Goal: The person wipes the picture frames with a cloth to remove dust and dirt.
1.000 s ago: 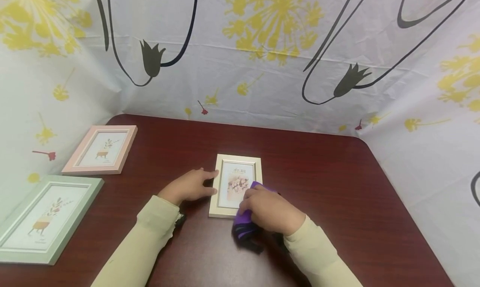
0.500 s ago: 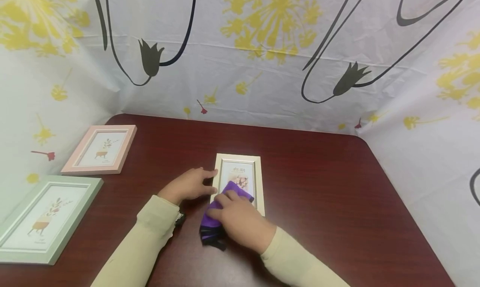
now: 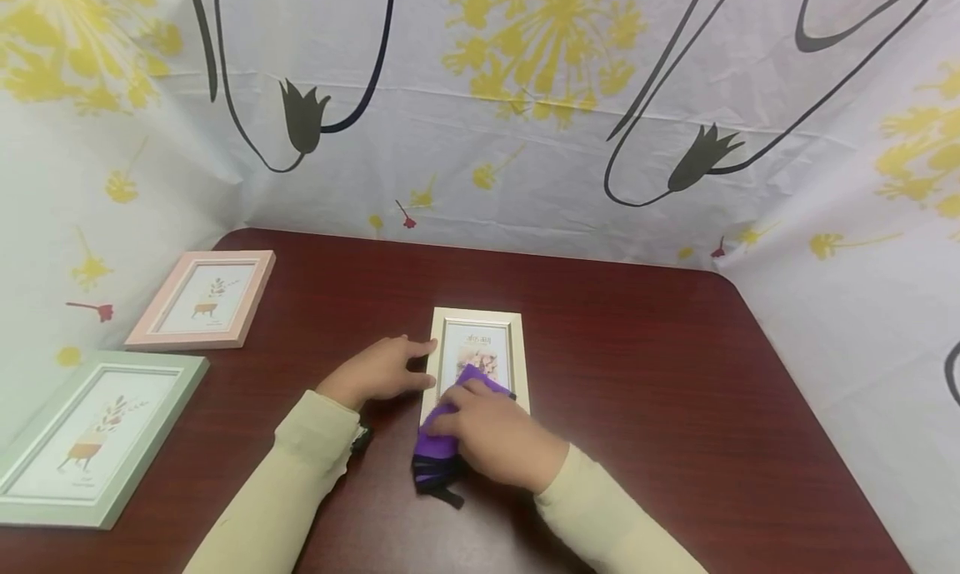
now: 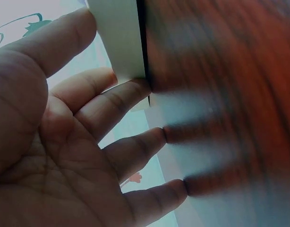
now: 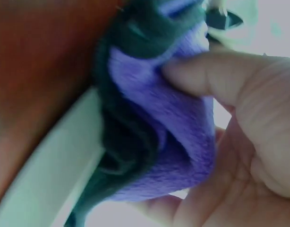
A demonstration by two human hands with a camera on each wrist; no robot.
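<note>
Left grip (image 3: 381, 372): spread; light bracing could let my cream frame (image 3: 478, 345) skid.
Right grip (image 3: 495, 432): pinching cloth (image 3: 437, 446); bunching might snag.

Desk (image 3: 637, 374) was dark red-brown with wood grain, far corners rounded. White creased sheeting (image 3: 450, 174) rose behind the far edge and along left and right edges, printed with yellow bursts (image 3: 551, 41), dark grey tulips (image 3: 303, 116), small red blooms (image 3: 408, 222). Light left a pale sheen toward the near side.
</note>
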